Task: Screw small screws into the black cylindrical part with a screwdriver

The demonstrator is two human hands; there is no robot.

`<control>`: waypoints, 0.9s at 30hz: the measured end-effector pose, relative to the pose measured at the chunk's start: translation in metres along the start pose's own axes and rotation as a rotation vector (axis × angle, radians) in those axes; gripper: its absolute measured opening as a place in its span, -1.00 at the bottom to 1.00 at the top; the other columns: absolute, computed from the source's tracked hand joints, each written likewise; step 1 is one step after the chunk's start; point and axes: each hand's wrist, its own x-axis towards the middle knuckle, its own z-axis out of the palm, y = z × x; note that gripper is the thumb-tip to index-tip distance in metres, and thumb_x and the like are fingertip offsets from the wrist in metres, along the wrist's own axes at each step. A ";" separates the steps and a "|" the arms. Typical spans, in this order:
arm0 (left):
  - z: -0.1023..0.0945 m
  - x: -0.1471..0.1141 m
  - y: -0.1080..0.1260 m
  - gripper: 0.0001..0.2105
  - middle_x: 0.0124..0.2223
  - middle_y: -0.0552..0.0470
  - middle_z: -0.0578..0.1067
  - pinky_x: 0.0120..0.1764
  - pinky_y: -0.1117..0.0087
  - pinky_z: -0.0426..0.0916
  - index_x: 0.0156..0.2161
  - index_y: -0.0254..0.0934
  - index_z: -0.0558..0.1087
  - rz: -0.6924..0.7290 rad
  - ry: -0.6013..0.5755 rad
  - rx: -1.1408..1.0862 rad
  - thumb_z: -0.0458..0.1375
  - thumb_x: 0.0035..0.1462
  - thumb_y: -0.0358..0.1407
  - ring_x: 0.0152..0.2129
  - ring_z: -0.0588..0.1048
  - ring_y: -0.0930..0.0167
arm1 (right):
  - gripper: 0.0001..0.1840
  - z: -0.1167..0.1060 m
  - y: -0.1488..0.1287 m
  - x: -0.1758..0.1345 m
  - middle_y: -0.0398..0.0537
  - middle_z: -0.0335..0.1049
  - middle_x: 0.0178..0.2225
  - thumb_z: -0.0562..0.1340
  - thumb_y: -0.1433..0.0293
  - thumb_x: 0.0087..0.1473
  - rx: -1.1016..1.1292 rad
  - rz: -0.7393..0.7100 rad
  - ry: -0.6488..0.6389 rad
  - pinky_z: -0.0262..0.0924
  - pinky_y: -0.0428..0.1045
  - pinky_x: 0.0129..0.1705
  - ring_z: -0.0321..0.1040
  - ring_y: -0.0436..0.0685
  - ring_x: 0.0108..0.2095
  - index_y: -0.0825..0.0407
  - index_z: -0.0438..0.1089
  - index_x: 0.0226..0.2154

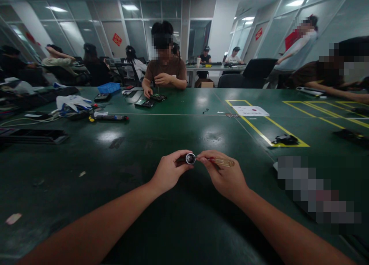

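In the middle of the view my left hand (170, 168) is closed around a small dark cylindrical part (190, 158). Its round, silver-rimmed end faces me, and the rest of it is hidden by my fingers. My right hand (226, 176) grips a screwdriver (223, 162) with a clear yellowish handle and some red near the shaft. The shaft points left and its tip is at the rim of the cylindrical part; whether it touches cannot be made out. Both hands are held above the green table (129, 215).
Across the table a person (164, 72) handles small dark devices (144, 103). White-and-blue gloves (73, 103), a blue bin (108, 88) and a long black-and-yellow tool (109, 118) lie left. A paper sheet (250, 110) and a black part (285, 139) lie by yellow tape at right.
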 end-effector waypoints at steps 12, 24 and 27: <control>0.001 0.001 -0.003 -0.63 -0.03 -0.05 0.60 0.11 0.12 0.42 -0.01 -0.23 0.52 -0.003 0.001 -0.013 0.33 0.03 -0.44 -0.06 0.56 0.27 | -0.80 0.000 0.000 0.000 -0.09 0.60 -0.27 0.16 0.35 0.29 0.060 0.092 -0.003 0.40 0.04 -0.15 0.54 0.15 -0.24 -0.06 0.52 -0.24; 0.001 -0.001 -0.002 -0.63 -0.01 -0.06 0.59 0.13 0.11 0.42 0.00 -0.22 0.54 -0.008 -0.006 -0.019 0.33 0.04 -0.43 -0.04 0.56 0.25 | -0.83 -0.001 -0.002 0.001 -0.09 0.57 -0.25 0.17 0.36 0.29 0.055 0.035 -0.036 0.37 0.05 -0.12 0.52 0.15 -0.21 -0.06 0.50 -0.24; 0.001 0.000 -0.003 -0.63 0.00 -0.06 0.58 0.14 0.10 0.41 0.00 -0.22 0.54 -0.009 0.000 -0.023 0.33 0.05 -0.41 -0.03 0.56 0.24 | -0.83 -0.001 -0.003 0.000 -0.08 0.56 -0.24 0.18 0.36 0.29 0.067 0.017 -0.050 0.37 0.04 -0.11 0.51 0.13 -0.20 -0.06 0.52 -0.23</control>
